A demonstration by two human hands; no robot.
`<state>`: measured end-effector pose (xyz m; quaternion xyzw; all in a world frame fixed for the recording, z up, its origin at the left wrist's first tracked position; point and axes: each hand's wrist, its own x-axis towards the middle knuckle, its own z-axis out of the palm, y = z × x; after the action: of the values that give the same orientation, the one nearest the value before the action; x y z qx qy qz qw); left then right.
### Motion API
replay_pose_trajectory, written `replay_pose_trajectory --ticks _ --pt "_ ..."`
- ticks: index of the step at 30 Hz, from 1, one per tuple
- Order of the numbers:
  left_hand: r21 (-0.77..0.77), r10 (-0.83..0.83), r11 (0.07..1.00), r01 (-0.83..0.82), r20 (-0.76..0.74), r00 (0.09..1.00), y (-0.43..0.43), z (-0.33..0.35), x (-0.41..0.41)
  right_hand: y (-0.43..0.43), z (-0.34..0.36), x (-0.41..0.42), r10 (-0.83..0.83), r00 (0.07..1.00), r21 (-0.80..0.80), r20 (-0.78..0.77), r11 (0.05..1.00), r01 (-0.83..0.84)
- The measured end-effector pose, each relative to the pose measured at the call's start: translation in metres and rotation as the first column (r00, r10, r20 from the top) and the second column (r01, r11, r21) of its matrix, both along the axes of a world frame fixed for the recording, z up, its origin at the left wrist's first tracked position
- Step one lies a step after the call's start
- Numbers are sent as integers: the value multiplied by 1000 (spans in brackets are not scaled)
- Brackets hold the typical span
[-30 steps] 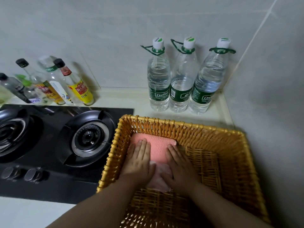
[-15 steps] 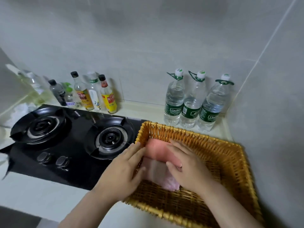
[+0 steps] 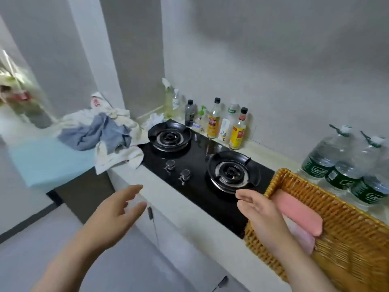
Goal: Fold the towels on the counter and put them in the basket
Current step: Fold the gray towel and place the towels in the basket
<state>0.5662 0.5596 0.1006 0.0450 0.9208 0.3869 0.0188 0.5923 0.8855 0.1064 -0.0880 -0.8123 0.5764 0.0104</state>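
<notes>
A folded pink towel (image 3: 299, 209) lies in the wicker basket (image 3: 347, 216) at the right end of the counter, on top of a paler pink one (image 3: 303, 239). A heap of unfolded towels, blue-grey (image 3: 99, 131) and white (image 3: 117, 157), lies on the counter left of the stove. My left hand (image 3: 113, 213) hovers open in front of the counter edge, holding nothing. My right hand (image 3: 261, 213) is open too, just left of the basket, over the stove's front corner.
A black two-burner gas stove (image 3: 202, 165) sits between the towel heap and the basket. Sauce and oil bottles (image 3: 223, 125) line the wall behind it. Water bottles (image 3: 345, 165) stand behind the basket. A light blue surface (image 3: 46, 161) lies left of the heap.
Both hands have left the pink towel and come out of the basket, moving left. The view has swung left, bringing the heap of unfolded towels into sight.
</notes>
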Motion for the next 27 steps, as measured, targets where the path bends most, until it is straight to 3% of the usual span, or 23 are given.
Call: replay_pose_trajectory --ticks 3,14,27 --pt "113 129 984 -137 71 989 -65 14 35 -54 5 5 88 996 36 14 995 -88" --pt "154 304 939 -306 42 952 -183 49 114 -212 34 15 317 947 42 -55 948 -315" --pt "230 383 895 -382 45 923 -284 40 51 -344 18 -84 428 904 -31 -13 903 -428"
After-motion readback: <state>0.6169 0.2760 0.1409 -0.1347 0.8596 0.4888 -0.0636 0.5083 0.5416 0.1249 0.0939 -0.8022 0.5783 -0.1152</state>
